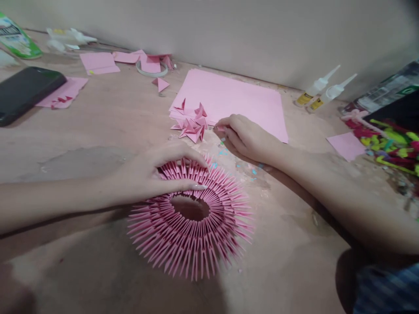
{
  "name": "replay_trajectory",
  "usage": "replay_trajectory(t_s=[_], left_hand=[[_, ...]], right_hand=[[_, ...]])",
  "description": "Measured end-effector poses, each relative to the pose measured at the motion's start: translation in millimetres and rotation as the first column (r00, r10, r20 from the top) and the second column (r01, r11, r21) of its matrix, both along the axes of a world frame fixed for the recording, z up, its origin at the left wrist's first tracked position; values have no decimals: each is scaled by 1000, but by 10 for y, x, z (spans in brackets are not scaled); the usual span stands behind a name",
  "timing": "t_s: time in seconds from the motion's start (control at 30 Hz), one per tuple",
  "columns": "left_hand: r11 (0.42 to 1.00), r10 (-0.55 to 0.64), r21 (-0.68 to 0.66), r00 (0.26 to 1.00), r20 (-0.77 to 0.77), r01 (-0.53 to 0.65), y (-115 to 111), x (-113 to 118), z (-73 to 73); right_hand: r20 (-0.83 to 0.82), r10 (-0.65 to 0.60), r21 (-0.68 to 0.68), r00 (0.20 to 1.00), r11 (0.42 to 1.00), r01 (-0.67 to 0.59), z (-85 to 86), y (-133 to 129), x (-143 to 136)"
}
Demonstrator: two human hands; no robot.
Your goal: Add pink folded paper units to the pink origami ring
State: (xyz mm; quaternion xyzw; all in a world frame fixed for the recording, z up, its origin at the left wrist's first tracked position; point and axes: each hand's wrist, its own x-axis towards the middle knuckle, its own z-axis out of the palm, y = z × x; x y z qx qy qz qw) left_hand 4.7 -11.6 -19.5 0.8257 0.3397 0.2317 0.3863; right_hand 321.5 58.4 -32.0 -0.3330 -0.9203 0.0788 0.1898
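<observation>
A round ring of folded pink paper pieces (pixel 196 244), with an oval hole in its middle, lies before me. My left hand (pixel 173 172) grips its far side, thumb toward the inner edge and fingers over the outer points. Beyond it, my right hand (pixel 242 135) is closed in a pinch, with a small folded pink paper piece (pixel 221 128) at the fingertips. Just left of those fingertips sits a loose pile of folded pink paper triangles (pixel 191 124). The pile rests partly on a stack of pink paper sheets (pixel 232 96).
A black phone (pixel 31 93) rests on pink paper at the left. Pink squares (pixel 100 63) and a tape roll (pixel 152 69) lie farther back. Two small glue bottles (pixel 321 89) stand at the back right. Coloured pipe cleaners (pixel 389 141) are heaped at the right edge.
</observation>
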Motion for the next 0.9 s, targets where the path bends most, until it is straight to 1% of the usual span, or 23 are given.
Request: replay_trajectory(t_s=[0.07, 0.13, 0.23, 0.33, 0.4, 0.43, 0.47, 0.5, 0.53, 0.57, 0.63, 0.67, 0.7, 0.77, 0.83, 0.9], left_hand=[[1000, -18, -17, 999, 29, 18, -3, -2, -6], [999, -20, -34, 999, 45, 22, -7, 0, -9], [999, -15, -34, 999, 40, 16, -15, 6, -2], [999, -14, -46, 999, 47, 16, -19, 12, 23], [998, -15, -56, 1000, 23, 16, -23, 18, 49], [998, -20, -57, 1000, 5, 20, -26, 21, 62], [998, -24, -56, 1000, -9, 23, -31, 25, 75], [998, -26, -51, 1000, -9, 26, -38, 28, 87], [999, -25, -42, 1000, 5, 25, -47, 31, 98], [999, -18, -42, 1000, 6, 19, -58, 34, 109], [999, -2, -53, 1000, 0, 2, -83, 40, 130], [998, 0, -57, 1000, 3, 0, -95, 42, 138], [998, 1, -63, 1000, 2, -1, -105, 45, 145], [998, 1, -57, 1000, 11, -1, -119, 49, 151], [1000, -5, -28, 1000, 23, 6, -127, 50, 154], [1000, -12, -13, 1000, 19, 12, -133, 48, 165]], right_hand=[[-82, 33, -36, 996, 999, -36, 0, 10, 27], [-173, 49, -14, 984, 999, -52, -20, 25, 51], [-313, 30, -18, 949, 999, -37, -47, 26, 62], [-452, -52, -120, 891, 993, -3, -6, -85, 4], [-545, -146, -251, 826, 968, 6, 58, -246, -80], [-571, -211, -344, 793, 939, 2, 95, -345, -131], [-570, -294, -478, 767, 878, -19, 132, -448, -185], [-565, -395, -614, 724, 788, -49, 165, -550, -238], [-578, -482, -698, 658, 710, -93, 193, -642, -287], [-547, -542, -780, 638, 606, -155, 216, -720, -330], [-561, -620, -819, 549, 513, -257, 243, -822, -389], [-556, -641, -829, 529, 475, -296, 249, -846, -406], [-558, -657, -830, 507, 455, -323, 251, -855, -415], [-553, -671, -833, 494, 422, -358, 251, -843, -416], [-565, -670, -823, 481, 424, -377, 250, -819, -404], [-575, -655, -817, 490, 439, -373, 253, -804, -391]])
